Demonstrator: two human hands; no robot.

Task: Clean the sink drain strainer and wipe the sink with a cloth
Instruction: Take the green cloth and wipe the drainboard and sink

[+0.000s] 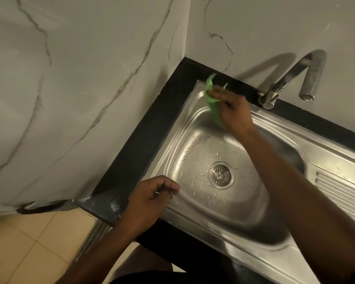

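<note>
A steel sink (184,128) sits in a black counter, its basin dotted with water drops. The round drain strainer (220,175) lies seated in the basin floor. My right hand (233,110) is closed on a green cloth (212,99), pressed against the sink's far left corner and rim. My left hand (152,197) rests on the sink's near left rim with fingers loosely curled, and nothing shows in it.
A chrome faucet (291,78) arches from the back counter, right of the cloth. The black counter edge (143,132) borders marble walls at left and back. A ribbed drainboard (342,191) lies at right. Tiled floor (29,253) is below left.
</note>
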